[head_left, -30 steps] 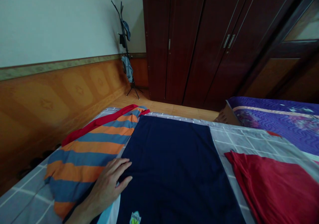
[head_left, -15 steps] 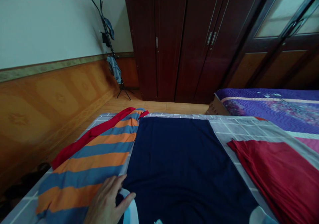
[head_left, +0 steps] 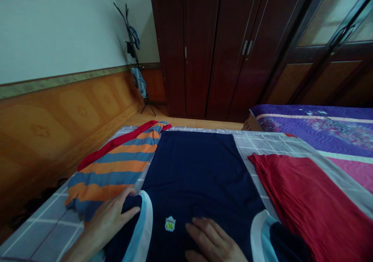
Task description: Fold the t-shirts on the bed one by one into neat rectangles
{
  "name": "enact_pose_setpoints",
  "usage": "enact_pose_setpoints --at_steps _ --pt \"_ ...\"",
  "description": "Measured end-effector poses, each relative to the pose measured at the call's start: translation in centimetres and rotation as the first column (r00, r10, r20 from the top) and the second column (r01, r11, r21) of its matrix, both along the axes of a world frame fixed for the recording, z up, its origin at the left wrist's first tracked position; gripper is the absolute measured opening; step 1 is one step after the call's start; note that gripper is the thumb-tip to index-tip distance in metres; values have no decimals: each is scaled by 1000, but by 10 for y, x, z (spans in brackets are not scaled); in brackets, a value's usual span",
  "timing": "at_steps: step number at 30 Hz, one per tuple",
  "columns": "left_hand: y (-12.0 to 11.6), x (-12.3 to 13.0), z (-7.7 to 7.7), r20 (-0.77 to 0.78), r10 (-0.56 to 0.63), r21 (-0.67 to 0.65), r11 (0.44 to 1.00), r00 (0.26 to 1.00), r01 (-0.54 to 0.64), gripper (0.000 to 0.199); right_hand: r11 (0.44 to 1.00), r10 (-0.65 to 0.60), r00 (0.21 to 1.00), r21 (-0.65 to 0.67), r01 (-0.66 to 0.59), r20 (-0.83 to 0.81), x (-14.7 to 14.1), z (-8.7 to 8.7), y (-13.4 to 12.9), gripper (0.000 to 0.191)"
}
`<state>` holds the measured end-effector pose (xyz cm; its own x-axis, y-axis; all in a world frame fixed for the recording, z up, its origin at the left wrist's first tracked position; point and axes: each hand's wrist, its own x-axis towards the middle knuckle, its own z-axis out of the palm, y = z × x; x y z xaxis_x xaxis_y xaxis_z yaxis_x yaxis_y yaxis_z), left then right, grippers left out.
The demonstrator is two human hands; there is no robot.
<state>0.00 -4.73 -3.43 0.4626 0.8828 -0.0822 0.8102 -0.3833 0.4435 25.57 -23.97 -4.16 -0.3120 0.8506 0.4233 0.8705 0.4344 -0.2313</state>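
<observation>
A navy shirt with white and light blue shoulder bands and a small badge lies spread on the checked sheet. My left hand rests at its left sleeve, thumb apart from the fingers. Over the chest, right of the badge, my right hand lies with its fingers spread, partly cut off by the bottom edge. An orange and blue striped garment with a red edge lies to the left. On the right is a folded red cloth.
Dark red wardrobes stand beyond the bed. A coat rack with hanging items is in the far left corner. At the right is another bed with a purple cover. Dark objects lie on the floor at the lower left.
The view has shifted, showing more of the shirt's shoulders and the badge. My right hand has come into view over the chest. My left hand has moved left, onto the sleeve.
</observation>
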Motion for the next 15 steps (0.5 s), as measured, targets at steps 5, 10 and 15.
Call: enact_pose_setpoints --at_steps 5,10,15 --pt "-8 -15 -6 118 93 -47 995 989 -88 33 984 177 975 -28 -174 138 -48 -2 44 30" --pt "-9 -22 -2 402 181 -110 983 898 -149 44 968 235 962 -121 -219 139 -61 -22 53 38" --pt "-12 -40 -20 436 304 -98 952 847 -291 49 948 284 950 -187 -259 126 -54 -14 50 33"
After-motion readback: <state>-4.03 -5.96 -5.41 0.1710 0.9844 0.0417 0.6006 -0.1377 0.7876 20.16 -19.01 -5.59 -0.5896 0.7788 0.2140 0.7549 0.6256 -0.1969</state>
